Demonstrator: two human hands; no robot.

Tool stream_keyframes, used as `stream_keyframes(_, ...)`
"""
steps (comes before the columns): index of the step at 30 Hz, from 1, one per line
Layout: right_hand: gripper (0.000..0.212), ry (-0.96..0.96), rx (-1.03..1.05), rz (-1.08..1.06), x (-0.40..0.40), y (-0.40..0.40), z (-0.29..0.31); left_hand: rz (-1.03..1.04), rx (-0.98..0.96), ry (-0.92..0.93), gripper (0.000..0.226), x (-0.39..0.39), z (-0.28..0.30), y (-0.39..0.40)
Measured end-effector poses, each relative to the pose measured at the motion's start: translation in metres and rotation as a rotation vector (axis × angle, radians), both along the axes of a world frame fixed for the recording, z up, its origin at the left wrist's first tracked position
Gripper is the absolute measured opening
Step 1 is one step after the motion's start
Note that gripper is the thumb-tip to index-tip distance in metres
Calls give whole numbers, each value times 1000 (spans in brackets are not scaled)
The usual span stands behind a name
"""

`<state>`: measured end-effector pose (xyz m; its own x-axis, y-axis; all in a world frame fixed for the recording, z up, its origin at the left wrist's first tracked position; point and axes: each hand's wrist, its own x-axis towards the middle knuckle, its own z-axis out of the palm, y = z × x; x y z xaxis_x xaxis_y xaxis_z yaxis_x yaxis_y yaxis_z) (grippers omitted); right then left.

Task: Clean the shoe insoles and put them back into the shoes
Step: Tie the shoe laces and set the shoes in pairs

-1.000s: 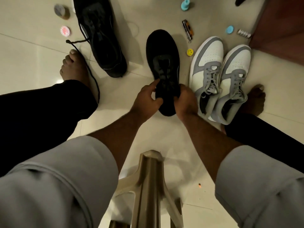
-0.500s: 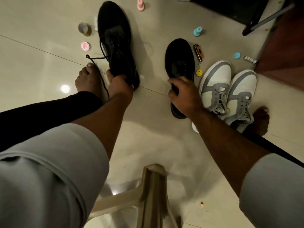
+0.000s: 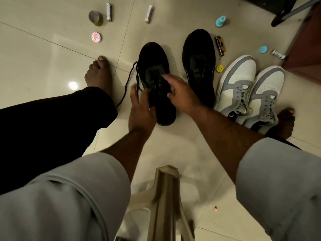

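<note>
Two black lace-up shoes stand side by side on the tiled floor. My left hand (image 3: 141, 112) grips the nearer left black shoe (image 3: 153, 61) at its left side by the collar. My right hand (image 3: 181, 94) reaches over the same shoe's laces, with its thumb at the collar edge and its fingers on the tongue. A loose black lace (image 3: 129, 84) trails off to the left. The right black shoe (image 3: 199, 66) lies untouched. A grey-and-white sneaker pair (image 3: 246, 87) stands to the right. No insole shows; both hands hide the shoe opening.
My bare feet (image 3: 99, 75) (image 3: 285, 122) flank the shoes. Small items litter the floor beyond: a tape roll (image 3: 95, 18), two white cylinders (image 3: 109, 12), a round tin (image 3: 96, 37), a teal piece (image 3: 221, 21), a smiley button (image 3: 219, 68). A plastic stool (image 3: 166, 197) stands between my knees.
My left hand pulled the far-left black shoe in beside the other black shoe. My right hand let go of the right black shoe and moved onto the left one.
</note>
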<state>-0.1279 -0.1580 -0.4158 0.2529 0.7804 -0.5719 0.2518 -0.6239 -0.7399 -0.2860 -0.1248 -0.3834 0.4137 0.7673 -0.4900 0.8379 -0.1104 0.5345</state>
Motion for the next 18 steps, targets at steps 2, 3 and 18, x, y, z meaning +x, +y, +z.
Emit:
stream_keyframes(2, 67, 3, 24, 30, 1, -1, 5, -14, 8, 12, 50, 10, -1, 21)
stream_keyframes(3, 68, 26, 19, 37, 1, 0, 8, -28, -21, 28, 42, 13, -3, 29)
stream_keyframes(18, 17, 637, 139, -1089, 56, -30, 98, 25, -209, 421, 33, 26, 4, 54)
